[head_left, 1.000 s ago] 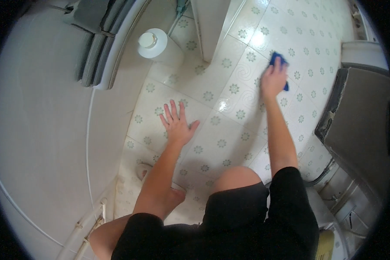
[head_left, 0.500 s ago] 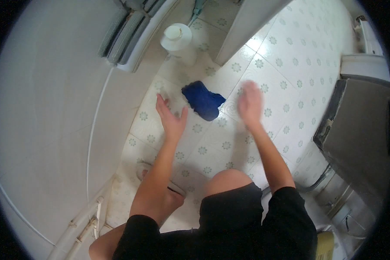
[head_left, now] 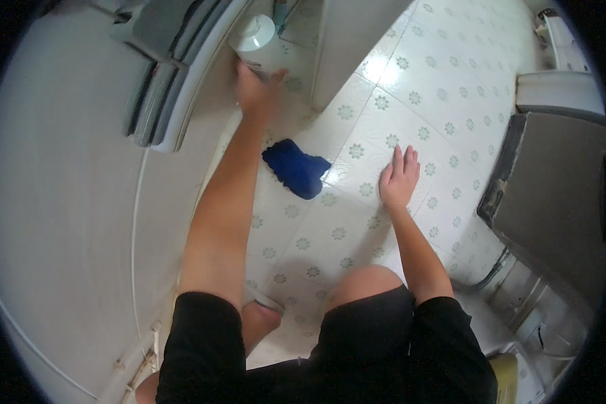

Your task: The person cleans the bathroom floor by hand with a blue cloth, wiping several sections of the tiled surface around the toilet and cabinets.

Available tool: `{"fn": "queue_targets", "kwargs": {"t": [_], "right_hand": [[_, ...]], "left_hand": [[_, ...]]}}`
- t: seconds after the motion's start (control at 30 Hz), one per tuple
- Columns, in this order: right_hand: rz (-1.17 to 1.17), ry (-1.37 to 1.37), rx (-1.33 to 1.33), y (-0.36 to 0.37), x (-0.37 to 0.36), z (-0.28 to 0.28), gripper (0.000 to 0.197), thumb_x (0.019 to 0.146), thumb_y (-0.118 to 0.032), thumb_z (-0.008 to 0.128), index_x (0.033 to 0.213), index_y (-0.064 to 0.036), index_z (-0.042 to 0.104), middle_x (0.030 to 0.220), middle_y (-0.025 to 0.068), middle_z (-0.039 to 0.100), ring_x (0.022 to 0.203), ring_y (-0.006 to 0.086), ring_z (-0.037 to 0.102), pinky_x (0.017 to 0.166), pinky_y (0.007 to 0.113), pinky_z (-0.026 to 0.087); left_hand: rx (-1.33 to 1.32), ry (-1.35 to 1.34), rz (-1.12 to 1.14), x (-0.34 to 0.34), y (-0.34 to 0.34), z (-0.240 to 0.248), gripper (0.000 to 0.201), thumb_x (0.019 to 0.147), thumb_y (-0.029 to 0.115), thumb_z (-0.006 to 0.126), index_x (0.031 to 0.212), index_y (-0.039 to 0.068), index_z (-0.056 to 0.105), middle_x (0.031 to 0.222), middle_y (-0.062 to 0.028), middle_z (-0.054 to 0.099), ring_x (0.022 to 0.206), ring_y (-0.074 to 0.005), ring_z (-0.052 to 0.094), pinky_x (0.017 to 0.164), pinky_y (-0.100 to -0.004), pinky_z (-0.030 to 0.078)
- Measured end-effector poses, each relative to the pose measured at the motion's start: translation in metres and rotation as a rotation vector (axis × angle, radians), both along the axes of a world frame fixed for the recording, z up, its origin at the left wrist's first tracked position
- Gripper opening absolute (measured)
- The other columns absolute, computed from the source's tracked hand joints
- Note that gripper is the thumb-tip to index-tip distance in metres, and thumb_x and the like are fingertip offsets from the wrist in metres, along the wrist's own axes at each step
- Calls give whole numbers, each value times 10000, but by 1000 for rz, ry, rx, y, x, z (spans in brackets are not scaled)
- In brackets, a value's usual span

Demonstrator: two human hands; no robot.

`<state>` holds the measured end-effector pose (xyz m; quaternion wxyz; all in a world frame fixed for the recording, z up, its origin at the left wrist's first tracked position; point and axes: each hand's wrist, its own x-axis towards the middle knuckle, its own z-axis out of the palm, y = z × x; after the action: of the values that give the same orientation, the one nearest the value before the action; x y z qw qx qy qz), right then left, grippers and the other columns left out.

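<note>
My left hand [head_left: 254,92] reaches up along the wall to a white bottle [head_left: 253,34] with a round white top. Its fingers lie at the bottle's left side and its thumb at the right, gripping the lower part; the fingertips are partly hidden. A crumpled dark blue cloth [head_left: 295,170] rests on the floor between my arms, touched by neither hand. To the right of the cloth, my right hand [head_left: 399,178] is spread with its palm down on the patterned tiles, holding nothing.
The tiled floor [head_left: 357,151] has small green flower marks. A white panel edge [head_left: 343,54] stands past the cloth. Grey folded slats [head_left: 156,101] hang on the left wall. At the right is a dark grey box-shaped unit [head_left: 552,182] with a hose [head_left: 495,273] below it.
My left hand has moved up to the bottle, which has shifted farther away along the wall. My right hand has come down flat on the floor. The view has shifted slightly.
</note>
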<state>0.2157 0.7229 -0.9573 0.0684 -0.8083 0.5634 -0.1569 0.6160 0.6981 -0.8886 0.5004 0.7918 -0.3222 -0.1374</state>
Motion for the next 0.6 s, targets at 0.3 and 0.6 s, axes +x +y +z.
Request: {"fn": "queue_targets", "kwargs": {"t": [0.3, 0.6], "right_hand": [[-6, 3, -9, -1, 1, 5, 526, 989, -182, 553, 1508, -102, 574, 1633, 210, 430, 1527, 413, 368, 1264, 560, 262], [-16, 12, -4, -2, -2, 7, 529, 988, -169, 557, 1514, -112, 566, 1632, 207, 433, 1522, 412, 379, 1259, 564, 276]], "left_hand": [[165, -465, -93, -84, 82, -27, 811, 875, 343, 785, 1537, 8, 459, 1619, -229, 431, 1515, -410, 387, 1238, -514, 318], [373, -589, -481, -133, 127, -58, 866, 945, 466, 726, 1583, -13, 390, 1618, -371, 314, 1503, -533, 305, 1237, -660, 246]]}}
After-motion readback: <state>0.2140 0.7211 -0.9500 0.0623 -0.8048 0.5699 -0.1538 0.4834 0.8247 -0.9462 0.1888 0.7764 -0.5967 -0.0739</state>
